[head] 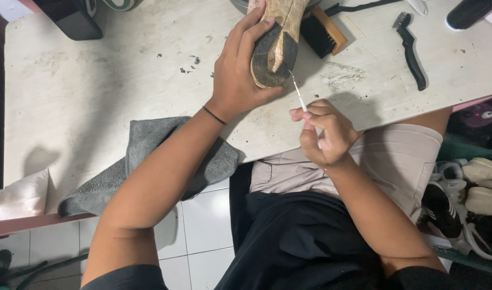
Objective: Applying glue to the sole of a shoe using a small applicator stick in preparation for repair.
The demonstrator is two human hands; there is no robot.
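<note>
My left hand (236, 72) grips a worn shoe (278, 40) turned sole-up on the white table (95, 91), fingers wrapped over its left side. The sole is tan and dark, with dirt in the tread. My right hand (322, 131) pinches a thin white-handled pick (298, 92). Its metal tip touches the heel edge of the sole.
A grey cloth (149, 161) hangs over the table's near edge under my left forearm. A wooden brush with black bristles (324, 31) and a black-handled wire brush (411, 51) lie to the right of the shoe. Several shoes (471, 188) sit on the floor at right.
</note>
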